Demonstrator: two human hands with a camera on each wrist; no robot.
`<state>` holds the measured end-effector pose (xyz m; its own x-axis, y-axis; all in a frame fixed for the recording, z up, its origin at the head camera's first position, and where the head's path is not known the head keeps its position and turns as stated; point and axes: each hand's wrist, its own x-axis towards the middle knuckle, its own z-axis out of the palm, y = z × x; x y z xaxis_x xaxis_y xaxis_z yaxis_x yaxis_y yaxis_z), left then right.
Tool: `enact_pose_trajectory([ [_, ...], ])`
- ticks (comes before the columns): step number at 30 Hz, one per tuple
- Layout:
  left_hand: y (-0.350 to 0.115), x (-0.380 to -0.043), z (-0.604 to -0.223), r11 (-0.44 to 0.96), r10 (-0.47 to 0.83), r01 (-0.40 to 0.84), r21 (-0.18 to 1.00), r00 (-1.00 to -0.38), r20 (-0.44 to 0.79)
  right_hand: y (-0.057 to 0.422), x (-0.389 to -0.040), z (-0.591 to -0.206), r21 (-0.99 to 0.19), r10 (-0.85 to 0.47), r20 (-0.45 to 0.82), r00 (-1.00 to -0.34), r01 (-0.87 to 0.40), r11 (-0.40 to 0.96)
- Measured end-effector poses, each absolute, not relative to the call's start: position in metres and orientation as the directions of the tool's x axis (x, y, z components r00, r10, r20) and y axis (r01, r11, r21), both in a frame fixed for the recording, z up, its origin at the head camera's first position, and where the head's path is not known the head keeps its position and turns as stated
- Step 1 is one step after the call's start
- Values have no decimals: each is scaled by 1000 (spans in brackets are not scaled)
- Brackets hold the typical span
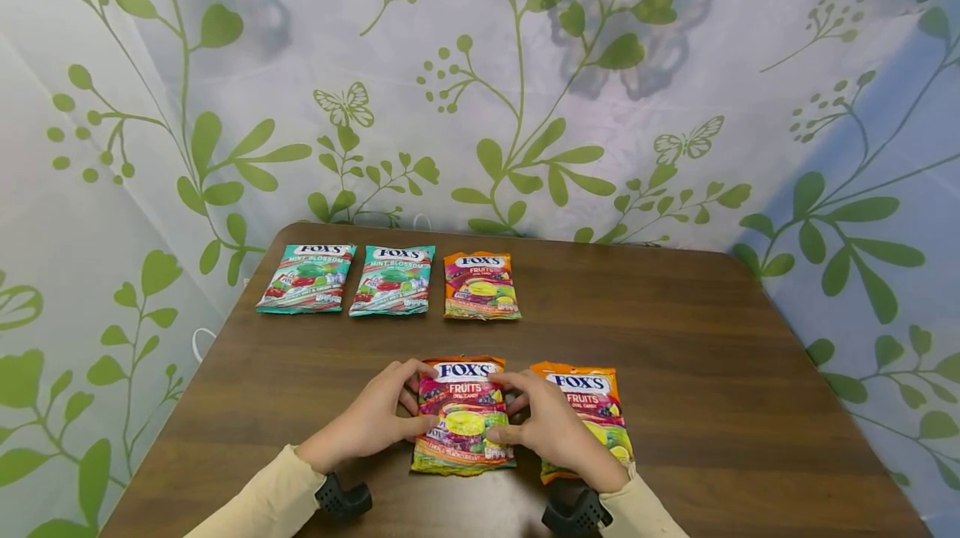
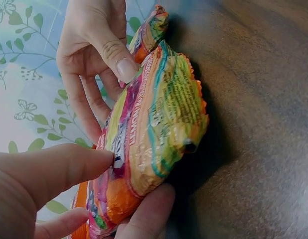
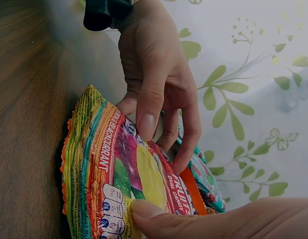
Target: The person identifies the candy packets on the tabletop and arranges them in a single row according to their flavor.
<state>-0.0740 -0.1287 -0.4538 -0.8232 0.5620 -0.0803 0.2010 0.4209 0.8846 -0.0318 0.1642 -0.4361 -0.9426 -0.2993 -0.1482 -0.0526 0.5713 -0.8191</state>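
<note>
Between both hands is a Fox's Fruits oval candy bag (image 1: 461,417), purple and orange with a yellow-green bottom edge, at the near middle of the table. My left hand (image 1: 375,413) grips its left side; in the left wrist view the thumb lies on the printed front and a finger goes under the bag (image 2: 139,134). On the opposite side my right hand (image 1: 543,417) holds the bag, thumb on the front, as the right wrist view also shows. The bag's underside is hidden. Another Fox's Fruits bag (image 1: 585,388) lies to the right, partly covered by my right hand.
Two teal Fox's Mint Blossom bags, one at the far left (image 1: 307,280) and one beside it (image 1: 392,281), lie in a row with a third Fruits bag (image 1: 481,286). Behind the brown wooden table (image 1: 675,330) hangs a leaf-patterned curtain (image 1: 420,138).
</note>
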Motion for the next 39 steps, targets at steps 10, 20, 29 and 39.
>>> enact_pose_trajectory([
  [10,-125,-73,-455,422,559,240,874,-828,-43,167,-31,-439,-834,-316,-134,-939,-66,548],
  [20,-123,-71,-452,432,554,230,872,-831,-55,168,-30,-441,-857,-325,-142,-935,-48,513],
  [29,-120,-73,-448,399,570,231,887,-820,-43,171,-29,-437,-870,-330,-150,-932,-34,492],
  [39,-111,-78,-442,419,582,260,870,-812,-38,178,-29,-431,-882,-318,-153,-936,-16,471],
])
